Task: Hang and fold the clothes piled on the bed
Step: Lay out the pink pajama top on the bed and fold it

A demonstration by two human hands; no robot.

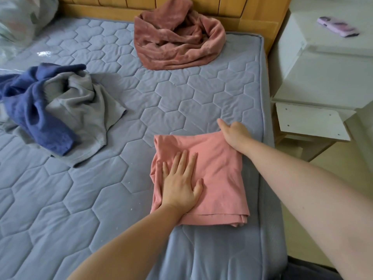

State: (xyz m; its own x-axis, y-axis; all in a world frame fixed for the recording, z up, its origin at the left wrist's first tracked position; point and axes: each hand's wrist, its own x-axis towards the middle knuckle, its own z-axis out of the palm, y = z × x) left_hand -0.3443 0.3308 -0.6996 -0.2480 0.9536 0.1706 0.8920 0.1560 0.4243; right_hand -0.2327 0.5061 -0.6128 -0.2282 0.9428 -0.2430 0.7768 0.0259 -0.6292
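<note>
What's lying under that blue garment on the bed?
A crumpled grey garment lies under the blue garment, spreading onto the quilted mattress. Whatever else sits beneath the blue one is covered.

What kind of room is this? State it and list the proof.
Most likely a bedroom at home. A quilted mattress lies against a wooden headboard, a white nightstand with a phone on it stands beside the bed, and clothes lie on the mattress, among them a folded pink garment.
</note>
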